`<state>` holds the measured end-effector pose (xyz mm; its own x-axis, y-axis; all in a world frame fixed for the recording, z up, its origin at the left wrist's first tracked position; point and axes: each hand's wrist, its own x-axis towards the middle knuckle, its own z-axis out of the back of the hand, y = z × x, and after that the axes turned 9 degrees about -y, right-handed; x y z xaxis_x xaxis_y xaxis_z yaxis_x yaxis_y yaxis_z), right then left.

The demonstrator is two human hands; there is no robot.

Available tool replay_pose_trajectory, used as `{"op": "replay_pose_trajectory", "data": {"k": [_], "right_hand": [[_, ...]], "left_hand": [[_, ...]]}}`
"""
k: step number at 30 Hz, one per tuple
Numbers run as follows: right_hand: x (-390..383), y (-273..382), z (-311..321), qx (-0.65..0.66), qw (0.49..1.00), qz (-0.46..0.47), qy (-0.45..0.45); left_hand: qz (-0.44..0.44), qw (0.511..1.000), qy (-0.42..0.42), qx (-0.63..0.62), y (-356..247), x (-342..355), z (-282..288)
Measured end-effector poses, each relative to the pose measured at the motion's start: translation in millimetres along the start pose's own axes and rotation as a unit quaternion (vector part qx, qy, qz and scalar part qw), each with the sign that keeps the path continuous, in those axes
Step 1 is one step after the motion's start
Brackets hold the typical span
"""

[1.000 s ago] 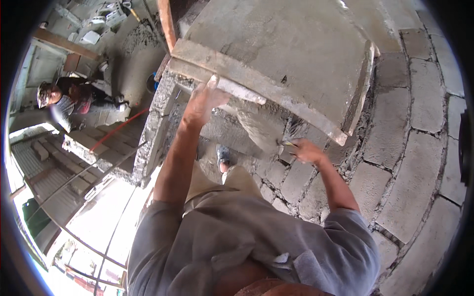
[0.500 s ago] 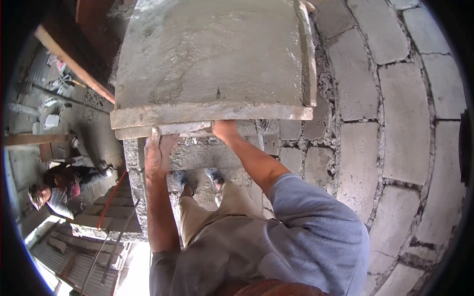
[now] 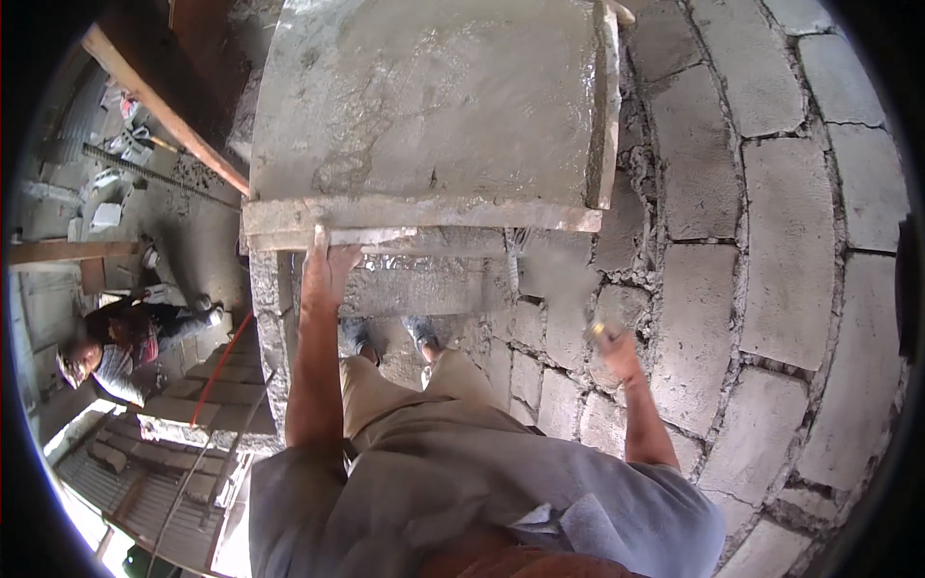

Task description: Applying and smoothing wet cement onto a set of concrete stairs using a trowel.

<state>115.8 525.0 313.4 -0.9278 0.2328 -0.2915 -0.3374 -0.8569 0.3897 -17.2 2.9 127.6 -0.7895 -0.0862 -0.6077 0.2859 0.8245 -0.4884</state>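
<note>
A slab of wet grey concrete [image 3: 443,106] lies in front of me, edged at its near side by a wooden form board [image 3: 424,213]. Under that board runs a second wooden strip [image 3: 385,235]. My left hand [image 3: 328,268] grips this strip near its left end, thumb up against the wood and fingers bent below it. Off to the right, my right hand [image 3: 621,356] is closed around a blurred hand tool [image 3: 604,333] with a yellowish part showing at the fist. Motion smears the tool, so its kind is unclear.
A concrete block wall [image 3: 790,241] with rough mortar joints fills the right side. A concrete step [image 3: 414,289] lies below the form, above my feet. On the left are a slanting wooden beam [image 3: 164,111], a seated person [image 3: 125,337] lower down, and a red line [image 3: 220,371].
My right hand has left the strip's middle and swung down and right, now with a tool in it. My left hand stays on the strip. The view has shifted slightly.
</note>
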Motion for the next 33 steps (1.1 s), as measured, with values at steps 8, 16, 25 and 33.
{"op": "replay_pose_trajectory", "data": {"k": [8, 16, 25, 33], "right_hand": [[177.6, 111.2, 53.3, -0.241, 0.949, 0.151, -0.138], [230.4, 221.2, 15.5, -0.321, 0.883, 0.342, 0.029], [304.7, 394.0, -55.3, -0.215, 0.884, 0.407, -0.086], [257.5, 383.8, -72.7, -0.294, 0.789, 0.539, 0.023]], "left_hand": [[-0.018, 0.999, 0.007, -0.036, 9.2, 8.0, 14.0], [-0.077, 0.996, -0.055, 0.007, 5.0, -9.4, -3.3], [-0.126, 0.988, -0.085, 0.012, 0.4, -27.9, -31.3], [-0.197, 0.974, -0.031, 0.103, 9.6, -16.3, -7.6]]}}
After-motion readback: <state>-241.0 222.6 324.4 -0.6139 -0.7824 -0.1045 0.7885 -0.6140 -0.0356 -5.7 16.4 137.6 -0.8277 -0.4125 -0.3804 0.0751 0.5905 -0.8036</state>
